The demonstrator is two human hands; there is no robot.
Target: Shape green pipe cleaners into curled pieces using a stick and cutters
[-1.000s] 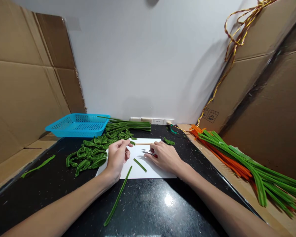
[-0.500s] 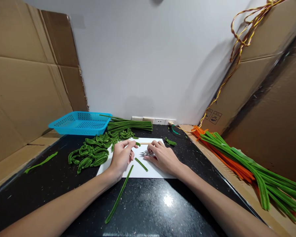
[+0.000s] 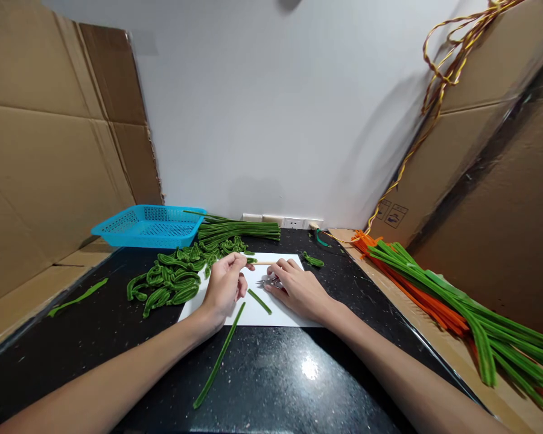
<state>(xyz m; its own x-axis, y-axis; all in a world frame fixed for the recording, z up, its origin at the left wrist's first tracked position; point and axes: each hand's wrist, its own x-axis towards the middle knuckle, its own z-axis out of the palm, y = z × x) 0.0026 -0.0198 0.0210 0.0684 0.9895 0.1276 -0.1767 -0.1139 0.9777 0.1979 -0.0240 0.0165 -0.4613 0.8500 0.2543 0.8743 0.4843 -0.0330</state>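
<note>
My left hand rests on a white sheet, thumb and fingers pinched on a small green pipe-cleaner piece next to a thin wooden stick. My right hand lies on the sheet with its fingers closed over small metal cutters with red handles. A short green piece lies between the hands. A long green pipe cleaner runs from the sheet toward me.
A pile of curled green pieces lies left of the sheet, behind it a blue basket and a bundle of straight green stems. Green and orange stems lie on cardboard at right. Cardboard walls stand on both sides.
My left hand has shifted slightly right toward the wooden stick and pinched its fingers closer together. My right hand has stayed on the cutters.
</note>
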